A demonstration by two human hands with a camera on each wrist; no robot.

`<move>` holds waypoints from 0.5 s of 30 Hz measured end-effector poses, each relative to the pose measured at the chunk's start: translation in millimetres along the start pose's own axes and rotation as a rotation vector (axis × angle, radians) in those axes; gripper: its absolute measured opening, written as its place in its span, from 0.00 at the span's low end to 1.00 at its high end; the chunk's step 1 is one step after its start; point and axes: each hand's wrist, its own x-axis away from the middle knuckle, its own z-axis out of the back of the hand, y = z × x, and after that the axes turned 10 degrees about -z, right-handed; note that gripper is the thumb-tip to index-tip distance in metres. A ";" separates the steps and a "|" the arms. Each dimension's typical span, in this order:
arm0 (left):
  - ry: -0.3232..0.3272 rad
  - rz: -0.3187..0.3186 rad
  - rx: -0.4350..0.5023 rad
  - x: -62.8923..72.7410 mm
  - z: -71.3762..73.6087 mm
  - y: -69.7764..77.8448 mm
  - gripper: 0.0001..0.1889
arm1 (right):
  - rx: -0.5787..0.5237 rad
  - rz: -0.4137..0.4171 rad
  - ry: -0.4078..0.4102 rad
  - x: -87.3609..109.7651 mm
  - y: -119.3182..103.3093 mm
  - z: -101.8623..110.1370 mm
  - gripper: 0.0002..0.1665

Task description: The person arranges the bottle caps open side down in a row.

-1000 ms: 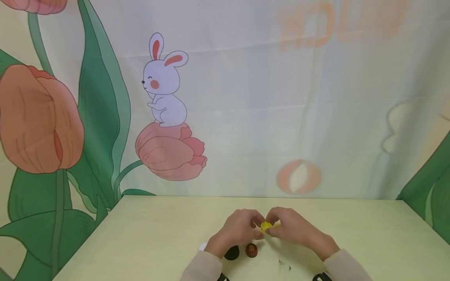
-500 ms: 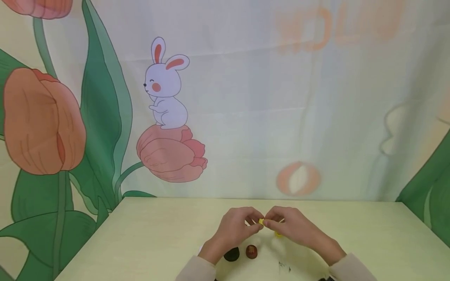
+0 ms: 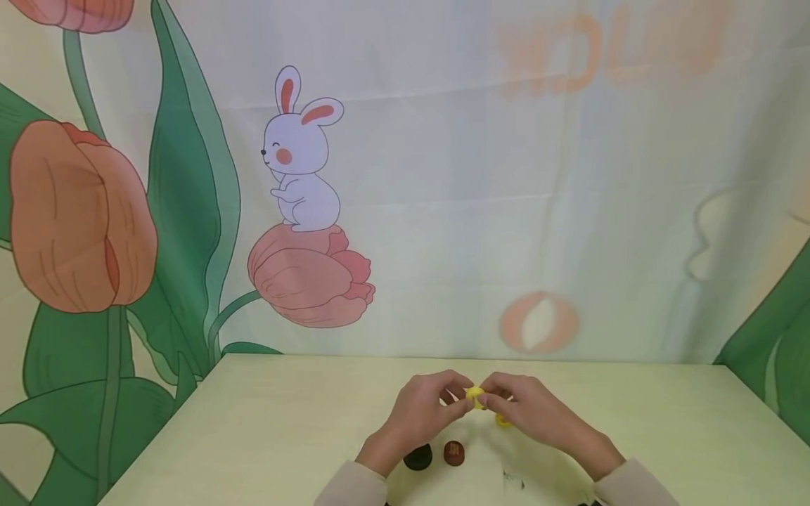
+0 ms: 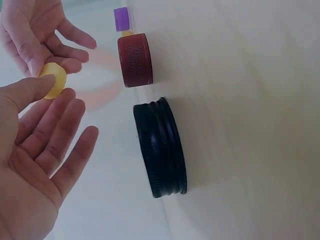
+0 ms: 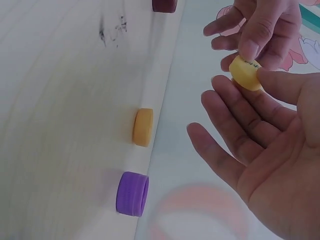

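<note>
Yellow cap (image 5: 245, 74) partly behind fingers (image 5: 285, 84)

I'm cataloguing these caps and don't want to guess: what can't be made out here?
Left wrist view: lettering on the dark red cap is too blurred to read.
Right wrist view: the top edge cuts off part of that cap; marking on the held yellow cap is too small to read.
Head view: the left forearm covers part of the black lid; the right grip partly hides the other yellow cap, probably the purple cap too.
</note>
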 end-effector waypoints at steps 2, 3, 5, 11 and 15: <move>-0.001 -0.008 0.010 -0.6 -0.5 -0.2 0.13 | -0.002 -0.007 -0.001 0.7 -0.4 0.2 0.10; -0.003 -0.013 0.013 -0.9 -0.9 -0.5 0.15 | -0.002 -0.012 -0.001 1.0 -0.7 0.4 0.11; -0.007 -0.021 0.017 -1.5 -1.1 -0.7 0.18 | -0.003 -0.022 0.000 1.3 -1.2 0.7 0.11; -0.013 -0.047 0.018 -0.4 -1.3 0.0 0.18 | -0.013 -0.036 -0.023 1.7 -1.9 1.0 0.13; -0.014 -0.056 0.016 0.7 -1.1 1.2 0.15 | -0.012 -0.035 -0.035 2.0 -1.5 1.6 0.15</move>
